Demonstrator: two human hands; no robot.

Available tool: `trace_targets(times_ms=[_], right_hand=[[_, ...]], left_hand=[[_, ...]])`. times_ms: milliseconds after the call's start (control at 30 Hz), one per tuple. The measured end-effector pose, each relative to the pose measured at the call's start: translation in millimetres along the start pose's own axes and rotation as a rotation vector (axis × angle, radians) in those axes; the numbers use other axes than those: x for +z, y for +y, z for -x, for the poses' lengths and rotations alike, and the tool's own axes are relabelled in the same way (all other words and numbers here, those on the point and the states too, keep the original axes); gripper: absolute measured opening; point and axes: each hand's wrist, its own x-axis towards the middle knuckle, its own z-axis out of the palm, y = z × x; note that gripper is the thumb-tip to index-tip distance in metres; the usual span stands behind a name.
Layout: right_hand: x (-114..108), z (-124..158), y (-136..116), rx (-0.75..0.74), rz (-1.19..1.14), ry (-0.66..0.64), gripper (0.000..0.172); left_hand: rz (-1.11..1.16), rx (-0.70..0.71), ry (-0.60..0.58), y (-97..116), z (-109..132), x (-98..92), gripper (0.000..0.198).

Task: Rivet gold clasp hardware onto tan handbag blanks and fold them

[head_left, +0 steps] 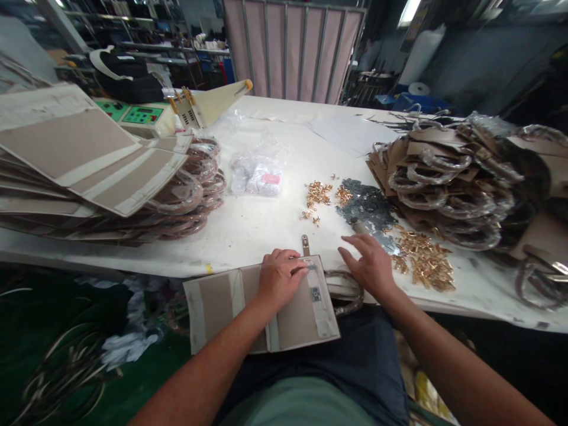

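Observation:
A flat beige bag panel (293, 319) lies across my lap and the table's front edge, with a small metal fitting (315, 294) on its pale strip and a strap tab (305, 244) sticking up at its top. My left hand (279, 277) rests on the panel's upper edge, fingers curled and pressing it down. My right hand (370, 264) lies flat with fingers stretched out, beside the panel's wrapped handle (350, 296) and close to a heap of gold metal clasps (423, 260).
A white table (252, 225) carries stacks of beige panels (84, 160) at left, piled bags with plastic-wrapped handles (461, 177) at right, more gold fittings (317, 195), dark grey parts (366, 204), a plastic bag (260, 174) and a green control box (137, 115).

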Motion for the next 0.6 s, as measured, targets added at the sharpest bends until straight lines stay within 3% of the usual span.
trace_targets(times_ms=[133, 367, 467, 600], right_hand=[[-7.1, -30.9, 39.4, 0.169, 0.286, -0.065, 0.046], [-4.6, -54.6, 73.5, 0.402, 0.314, -0.158, 0.05], [-14.1, -54.8, 75.5, 0.471, 0.068, -0.141, 0.053], [-28.0, -47.8, 39.7, 0.537, -0.778, -0.023, 0.053]], left_hand=[[0.023, -0.028, -0.104, -2.8, -15.2, -5.9, 0.007], [0.084, -0.057, -0.169, -5.8, -21.5, -8.2, 0.01], [0.073, -0.055, -0.153, -8.0, -18.7, -5.3, 0.008], [0.073, -0.055, -0.143, -9.5, -17.0, -2.1, 0.009]])
